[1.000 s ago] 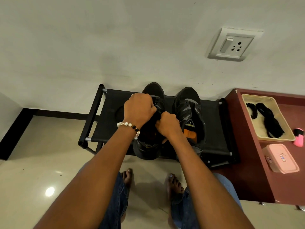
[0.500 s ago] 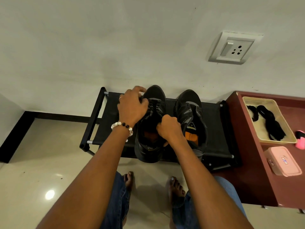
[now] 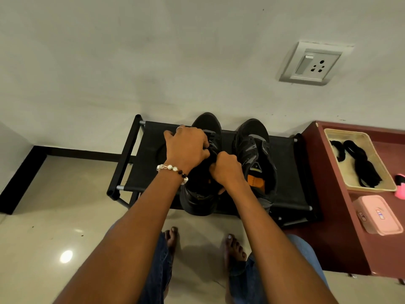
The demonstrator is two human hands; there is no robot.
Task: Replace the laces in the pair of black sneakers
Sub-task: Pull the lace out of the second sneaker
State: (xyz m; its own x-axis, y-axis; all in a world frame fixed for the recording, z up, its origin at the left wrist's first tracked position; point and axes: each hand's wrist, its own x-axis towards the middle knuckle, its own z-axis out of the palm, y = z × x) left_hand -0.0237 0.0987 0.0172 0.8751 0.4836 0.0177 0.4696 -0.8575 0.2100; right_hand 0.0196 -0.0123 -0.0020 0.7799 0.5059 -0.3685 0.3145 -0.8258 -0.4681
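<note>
Sneakers are sitting side by side on the black rack (image 3: pixel 151 163); both hands, left (image 3: pixel 186 148) and right (image 3: pixel 228 170), are pinching at the left sneaker's (image 3: pixel 203 194) lacing, likely bracing it for threading. Black laces (image 3: pixel 363 165) are waiting in the tray (image 3: pixel 372 189) nearby.

Two black sneakers stand side by side on one black rack (image 3: pixel 149 172): the left sneaker (image 3: pixel 203 194) and the right sneaker (image 3: pixel 256 150). Two hands work at the left one, the left hand (image 3: pixel 186 148) and the right hand (image 3: pixel 226 170), and two bare feet show on the near floor. One beaded bracelet (image 3: pixel 173 168) and one ring (image 3: pixel 179 128) are on the left arm and hand. At right, one dark red table (image 3: pixel 328 216) carries one beige tray (image 3: pixel 381 187) holding two bundles of black laces (image 3: pixel 363 165) (the far left bundle is smaller), one pink box (image 3: pixel 377 216) and one pink item cut off by the frame edge. One wall socket (image 3: pixel 313 64) sits far right.
</note>
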